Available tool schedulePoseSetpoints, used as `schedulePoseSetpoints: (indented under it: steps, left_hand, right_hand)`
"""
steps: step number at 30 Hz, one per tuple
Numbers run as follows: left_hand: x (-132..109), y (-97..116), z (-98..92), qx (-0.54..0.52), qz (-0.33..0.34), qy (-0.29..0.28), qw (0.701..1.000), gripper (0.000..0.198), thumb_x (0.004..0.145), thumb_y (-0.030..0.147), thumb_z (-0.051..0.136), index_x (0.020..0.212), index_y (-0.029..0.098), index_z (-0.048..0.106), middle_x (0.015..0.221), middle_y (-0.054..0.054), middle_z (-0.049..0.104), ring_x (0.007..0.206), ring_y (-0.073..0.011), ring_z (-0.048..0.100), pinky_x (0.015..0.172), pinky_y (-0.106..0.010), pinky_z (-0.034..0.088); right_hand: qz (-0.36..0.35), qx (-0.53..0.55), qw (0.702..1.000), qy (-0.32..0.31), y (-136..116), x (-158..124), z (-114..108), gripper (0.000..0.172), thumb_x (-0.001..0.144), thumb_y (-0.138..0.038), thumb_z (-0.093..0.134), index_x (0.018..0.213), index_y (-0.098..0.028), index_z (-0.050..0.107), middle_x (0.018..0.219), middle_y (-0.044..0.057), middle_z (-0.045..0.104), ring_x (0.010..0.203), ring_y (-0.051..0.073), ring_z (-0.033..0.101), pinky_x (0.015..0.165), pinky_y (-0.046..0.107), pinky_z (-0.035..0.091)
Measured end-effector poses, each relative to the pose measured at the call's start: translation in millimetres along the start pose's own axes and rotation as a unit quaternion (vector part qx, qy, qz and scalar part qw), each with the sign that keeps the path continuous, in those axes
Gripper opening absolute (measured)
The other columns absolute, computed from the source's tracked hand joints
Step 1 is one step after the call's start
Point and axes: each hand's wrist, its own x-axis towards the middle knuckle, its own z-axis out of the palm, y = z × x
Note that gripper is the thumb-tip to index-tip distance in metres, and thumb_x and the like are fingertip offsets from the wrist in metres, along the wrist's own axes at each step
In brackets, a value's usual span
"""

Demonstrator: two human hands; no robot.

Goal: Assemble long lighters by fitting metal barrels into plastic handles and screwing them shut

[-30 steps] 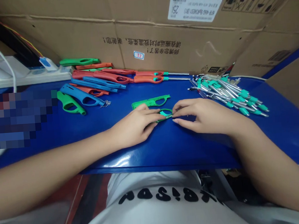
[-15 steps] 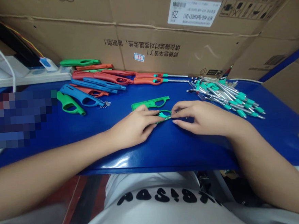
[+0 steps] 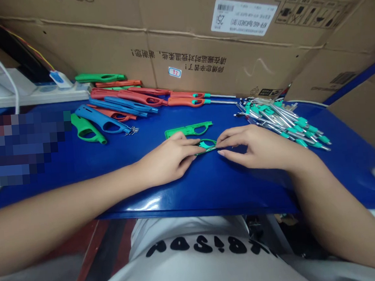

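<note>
Left hand [image 3: 174,158]: green handle [image 3: 208,140] was grasped, just nearside of the loose shell [image 3: 189,129]; steady hold was needed.
Right hand [image 3: 247,147]: handle's end was touched by fingertips; pinching could not be told.
Metal piece [image 3: 210,148]: gentle guiding was advisable.

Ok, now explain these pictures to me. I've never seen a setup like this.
There is no machine: these are a person's two bare hands, and every picture comes from one camera on their head, looking forward and down. The left hand holds a green handle against the blue table. The right hand has its fingertips at that handle's right end; what they touch there is too small to tell. Just beyond lies a second green handle. A pile of coloured handles lies at the back left, metal tubes with teal parts at the right. Cardboard stands behind.
</note>
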Motion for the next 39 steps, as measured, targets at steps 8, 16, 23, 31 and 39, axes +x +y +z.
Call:
schedulePoseSetpoints:
  steps: [8, 16, 23, 31, 39]
  left_hand:
    - [-0.3, -0.7, 1.2, -0.003, 0.009, 0.009, 1.000, 0.032, 0.100, 0.018, 0.051, 0.125, 0.020, 0.070, 0.131, -0.009, 0.069, 0.115, -0.0263, 0.062, 0.098, -0.040, 0.048]
    - [0.2, -0.2, 0.8, -0.010, 0.012, 0.014, 1.000, 0.032, 0.099, 0.017, 0.051, 0.125, 0.021, 0.070, 0.131, -0.008, 0.069, 0.108, -0.0247, 0.063, 0.095, -0.039, 0.049]
    - [0.5, -0.3, 1.2, -0.011, 0.010, 0.011, 1.000, 0.032, 0.100, 0.018, 0.051, 0.125, 0.021, 0.070, 0.131, -0.009, 0.069, 0.110, -0.0251, 0.063, 0.096, -0.040, 0.049]
    - [-0.1, -0.4, 1.6, -0.019, 0.006, 0.016, 1.000, 0.032, 0.099, 0.018, 0.051, 0.125, 0.021, 0.070, 0.130, -0.009, 0.070, 0.115, -0.0259, 0.062, 0.098, -0.041, 0.049]
    - [0.5, 0.5, 0.1, -0.017, 0.008, 0.008, 1.000, 0.032, 0.100, 0.018, 0.050, 0.126, 0.021, 0.069, 0.130, -0.010, 0.070, 0.113, -0.0258, 0.064, 0.096, -0.041, 0.048]
  right_hand:
    - [0.001, 0.003, 1.000, 0.002, 1.9, 0.2, 0.7, 0.025, 0.095, -0.031, 0.057, 0.105, -0.022, 0.078, 0.117, 0.005, 0.073, 0.096, 0.021, 0.070, 0.089, 0.035, 0.053]
    - [-0.012, 0.015, 1.000, 0.007, 3.2, -1.0, 0.5, 0.025, 0.096, -0.030, 0.057, 0.108, -0.023, 0.077, 0.114, 0.005, 0.074, 0.096, 0.021, 0.070, 0.089, 0.034, 0.053]
    - [-0.007, 0.013, 1.000, 0.005, 2.7, 0.1, 1.1, 0.024, 0.095, -0.031, 0.058, 0.105, -0.023, 0.078, 0.115, 0.005, 0.073, 0.096, 0.021, 0.070, 0.089, 0.034, 0.053]
    - [-0.006, 0.014, 1.000, 0.006, 3.3, -1.0, 0.8, 0.025, 0.095, -0.031, 0.057, 0.106, -0.024, 0.078, 0.116, 0.005, 0.073, 0.097, 0.021, 0.070, 0.089, 0.035, 0.054]
    - [0.009, -0.013, 1.000, 0.001, 0.4, -0.4, 1.9, 0.026, 0.094, -0.032, 0.057, 0.108, -0.022, 0.077, 0.119, 0.006, 0.072, 0.099, 0.023, 0.070, 0.090, 0.035, 0.054]
